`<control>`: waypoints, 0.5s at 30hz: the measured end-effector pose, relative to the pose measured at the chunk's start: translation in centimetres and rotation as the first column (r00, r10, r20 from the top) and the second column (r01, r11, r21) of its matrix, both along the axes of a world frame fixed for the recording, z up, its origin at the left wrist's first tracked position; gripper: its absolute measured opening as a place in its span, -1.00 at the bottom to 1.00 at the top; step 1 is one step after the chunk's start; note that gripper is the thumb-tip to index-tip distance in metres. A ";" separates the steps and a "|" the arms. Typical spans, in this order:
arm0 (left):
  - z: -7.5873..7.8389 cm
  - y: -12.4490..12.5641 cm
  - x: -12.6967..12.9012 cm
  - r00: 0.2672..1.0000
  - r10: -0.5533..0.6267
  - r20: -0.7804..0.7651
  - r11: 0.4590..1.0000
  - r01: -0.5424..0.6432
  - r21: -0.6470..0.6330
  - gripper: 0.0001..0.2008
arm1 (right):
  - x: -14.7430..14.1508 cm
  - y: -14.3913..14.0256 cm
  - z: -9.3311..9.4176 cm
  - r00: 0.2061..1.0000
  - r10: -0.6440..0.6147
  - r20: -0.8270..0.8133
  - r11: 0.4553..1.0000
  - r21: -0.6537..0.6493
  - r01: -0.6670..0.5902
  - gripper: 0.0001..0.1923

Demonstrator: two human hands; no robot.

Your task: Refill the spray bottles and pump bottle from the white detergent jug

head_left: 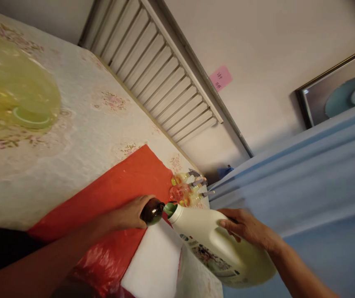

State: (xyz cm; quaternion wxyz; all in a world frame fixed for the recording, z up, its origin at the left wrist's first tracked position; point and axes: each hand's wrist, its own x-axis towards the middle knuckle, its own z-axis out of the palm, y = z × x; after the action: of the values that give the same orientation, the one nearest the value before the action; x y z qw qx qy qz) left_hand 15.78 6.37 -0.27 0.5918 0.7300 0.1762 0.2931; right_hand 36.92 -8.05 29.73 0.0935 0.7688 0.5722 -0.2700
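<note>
My left hand point(138, 213) is wrapped round a small dark brown bottle point(152, 212). Its narrow mouth meets, or nearly meets, the green pouring spout point(171, 209) of a large cream-coloured jug point(204, 225). By its handle side, my right hand point(245, 227) grips this jug, which is tilted toward the bottle and carries a printed label. Whether any liquid passes between them I cannot tell. Beneath the brown bottle lie a red plastic sheet point(112, 194) and a white pad or folded cloth point(155, 260).
Several small spray bottles point(182, 191) with coloured liquid stand past the red sheet at the table's edge. A yellow-green translucent container point(15, 91) occupies the far left of the flowered tablecloth point(80, 120). Beyond are a radiator point(152, 62), blue fabric point(304, 178) and a framed picture point(345, 91).
</note>
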 end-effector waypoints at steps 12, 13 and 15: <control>-0.5 0.2 0.3 1.000 -0.003 0.023 1.000 0.003 -0.007 -0.28 | -0.5 0.1 0.1 1.000 -0.006 0.001 1.000 0.004 0.006 -0.47; -0.6 0.2 0.3 0.999 -0.007 0.031 1.000 0.008 -0.009 -0.29 | -0.5 0.1 0.2 1.000 -0.007 -0.002 1.000 0.003 0.007 -0.47; -0.7 0.2 0.3 0.999 -0.016 0.045 1.000 0.017 -0.013 -0.31 | -0.4 0.1 0.2 1.000 -0.009 -0.001 1.000 -0.005 0.009 -0.47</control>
State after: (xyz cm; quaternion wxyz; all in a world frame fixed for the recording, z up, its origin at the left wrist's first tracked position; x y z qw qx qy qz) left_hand 16.05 6.53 -1.00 0.6027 0.7208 0.1589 0.3033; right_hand 36.50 -7.91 29.89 0.0939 0.7710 0.5680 -0.2722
